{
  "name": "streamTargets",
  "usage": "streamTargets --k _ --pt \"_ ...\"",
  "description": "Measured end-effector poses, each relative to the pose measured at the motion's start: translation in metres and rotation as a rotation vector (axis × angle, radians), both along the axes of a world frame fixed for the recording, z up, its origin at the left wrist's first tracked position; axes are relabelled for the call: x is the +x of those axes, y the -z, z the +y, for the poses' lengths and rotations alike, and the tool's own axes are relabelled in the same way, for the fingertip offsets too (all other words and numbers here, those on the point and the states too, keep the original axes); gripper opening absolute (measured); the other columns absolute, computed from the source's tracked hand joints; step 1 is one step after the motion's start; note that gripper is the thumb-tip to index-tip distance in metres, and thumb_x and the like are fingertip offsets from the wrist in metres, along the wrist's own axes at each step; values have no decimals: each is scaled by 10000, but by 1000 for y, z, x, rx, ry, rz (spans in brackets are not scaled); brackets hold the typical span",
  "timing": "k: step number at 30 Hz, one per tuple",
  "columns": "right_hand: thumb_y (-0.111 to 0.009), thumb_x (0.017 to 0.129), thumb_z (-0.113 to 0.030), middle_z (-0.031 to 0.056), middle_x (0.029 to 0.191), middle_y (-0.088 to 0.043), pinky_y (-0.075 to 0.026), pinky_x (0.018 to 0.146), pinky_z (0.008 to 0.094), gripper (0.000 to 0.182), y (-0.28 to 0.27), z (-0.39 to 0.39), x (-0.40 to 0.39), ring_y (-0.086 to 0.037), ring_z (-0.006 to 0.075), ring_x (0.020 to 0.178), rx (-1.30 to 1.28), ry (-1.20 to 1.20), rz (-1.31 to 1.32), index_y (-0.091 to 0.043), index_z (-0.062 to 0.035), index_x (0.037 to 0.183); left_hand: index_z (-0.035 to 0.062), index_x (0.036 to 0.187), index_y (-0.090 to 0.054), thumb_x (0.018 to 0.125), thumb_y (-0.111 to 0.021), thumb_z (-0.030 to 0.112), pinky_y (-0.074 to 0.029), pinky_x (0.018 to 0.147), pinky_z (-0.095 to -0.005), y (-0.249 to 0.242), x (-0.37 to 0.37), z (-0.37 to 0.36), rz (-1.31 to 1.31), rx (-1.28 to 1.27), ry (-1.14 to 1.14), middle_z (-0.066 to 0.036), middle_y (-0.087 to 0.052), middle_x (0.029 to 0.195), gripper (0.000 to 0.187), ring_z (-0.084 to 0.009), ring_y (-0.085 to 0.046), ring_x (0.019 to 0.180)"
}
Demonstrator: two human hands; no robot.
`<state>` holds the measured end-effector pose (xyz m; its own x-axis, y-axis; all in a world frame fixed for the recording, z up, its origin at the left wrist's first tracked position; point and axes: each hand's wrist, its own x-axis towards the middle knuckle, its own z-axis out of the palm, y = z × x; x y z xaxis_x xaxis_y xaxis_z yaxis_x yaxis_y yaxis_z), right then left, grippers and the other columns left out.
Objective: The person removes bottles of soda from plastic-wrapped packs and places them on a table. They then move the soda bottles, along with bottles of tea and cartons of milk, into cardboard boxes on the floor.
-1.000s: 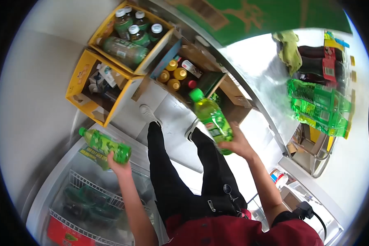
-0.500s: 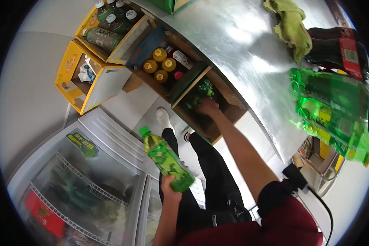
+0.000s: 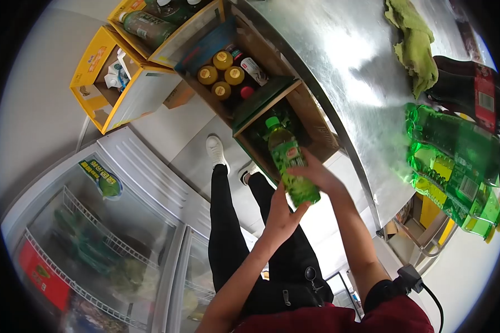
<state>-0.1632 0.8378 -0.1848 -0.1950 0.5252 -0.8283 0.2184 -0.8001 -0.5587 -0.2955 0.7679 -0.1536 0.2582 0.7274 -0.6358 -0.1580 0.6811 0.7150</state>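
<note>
A green-capped bottle with a green label is between my two hands, above the edge of an open cardboard box. My right hand is wrapped round its middle from the right. At its lower end, my left hand touches the bottle with the thumb and fingers around its base. Dark green bottles lie in shadow inside the box. The neighbouring box compartment holds several yellow-capped bottles, a red-capped one and a dark bottle with a white label.
A metal counter carries a green cloth, large green bottles and dark bottles with red labels. Yellow boxes stand at the upper left. A glass-topped freezer fills the lower left.
My left hand has moved right and up with the green bottle. My right hand has come out of the box and taken hold of that bottle. The view has shifted slightly.
</note>
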Motion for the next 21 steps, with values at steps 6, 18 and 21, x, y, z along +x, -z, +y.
streamTargets --k 6,18,21 --pt "-655 638 -236 242 1217 -380 -376 871 346 802 145 55 -2 -448 343 1067 -70 -854 -189 -230 -2 1276 -51 1236 -232 735 -590 136 -236 974 -382 43 -27 -4 582 176 -37 -256 -306 1219 643 -362 -267 1177" --pt "-500 775 -310 217 1371 46 -269 861 627 791 169 32 -62 -63 378 1263 115 -1081 -664 1 -38 1324 -32 1149 -281 729 -416 0 -433 631 -360 122 -22 26 399 111 -90 -189 -529 863 443 -308 -555 721" --pt "-402 821 -218 205 1377 56 -244 825 676 594 233 -5 -88 -30 382 1268 200 -908 -996 -121 -152 1340 -38 1179 -251 731 -409 -9 -405 761 -357 125 -22 20 393 239 -118 -219 -497 979 476 -318 -526 880"
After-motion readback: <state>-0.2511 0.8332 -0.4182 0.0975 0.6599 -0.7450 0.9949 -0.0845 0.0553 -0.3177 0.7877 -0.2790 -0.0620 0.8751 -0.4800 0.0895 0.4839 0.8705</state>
